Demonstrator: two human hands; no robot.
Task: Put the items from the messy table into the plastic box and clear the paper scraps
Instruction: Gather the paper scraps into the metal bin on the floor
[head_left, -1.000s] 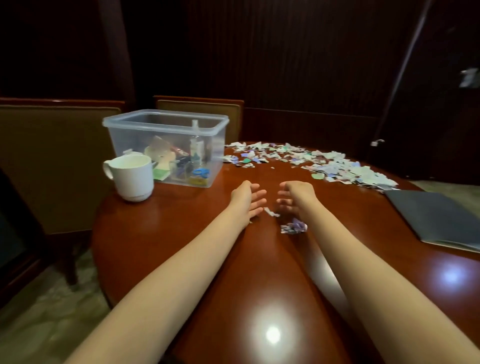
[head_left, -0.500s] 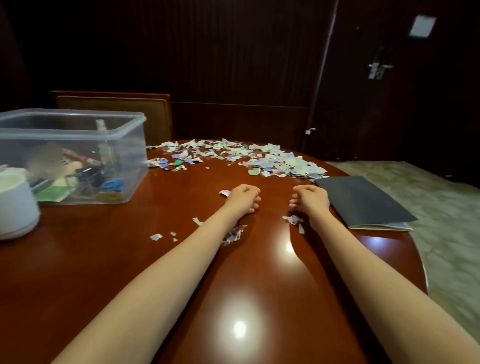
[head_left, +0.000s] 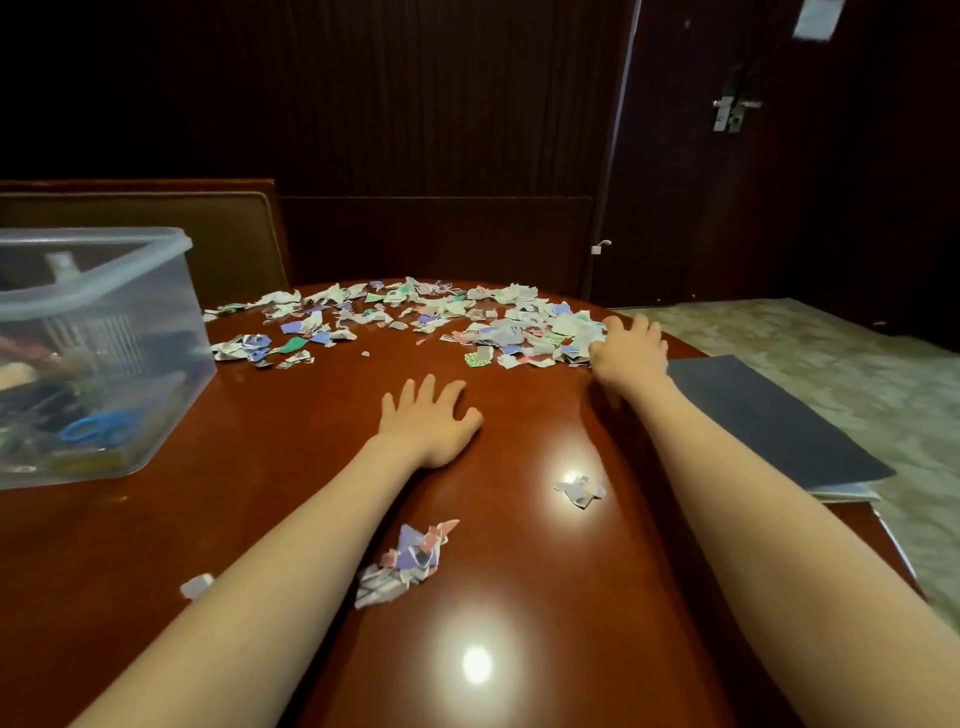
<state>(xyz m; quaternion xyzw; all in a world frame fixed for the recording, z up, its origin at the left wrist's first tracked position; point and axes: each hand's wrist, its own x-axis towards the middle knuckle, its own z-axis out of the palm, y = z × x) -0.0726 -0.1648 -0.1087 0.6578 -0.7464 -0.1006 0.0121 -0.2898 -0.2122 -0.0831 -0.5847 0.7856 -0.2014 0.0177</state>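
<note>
A wide spread of torn paper scraps (head_left: 415, 317) covers the far part of the red-brown table (head_left: 270, 467). My right hand (head_left: 631, 351) lies palm down at the right end of that spread, fingers spread and touching the scraps. My left hand (head_left: 428, 418) rests flat on bare wood, short of the scraps, holding nothing. The clear plastic box (head_left: 98, 353) stands at the left with blue scissors (head_left: 93, 428) and other small items inside. A small clump of scraps (head_left: 400, 564) lies by my left forearm, and a smaller clump (head_left: 582, 488) sits between my arms.
A dark folder (head_left: 769, 415) lies on the table's right edge, just beside my right forearm. One stray scrap (head_left: 197, 586) sits left of my left arm. A padded chair back (head_left: 156, 228) stands behind the box. A dark door (head_left: 753, 156) and patterned floor (head_left: 857, 374) are at the right.
Both hands reached forward and opened from loose fists. The right hand reached the right end of the scrap spread; the left flattened on the wood. The view moved closer and the cup left it.
</note>
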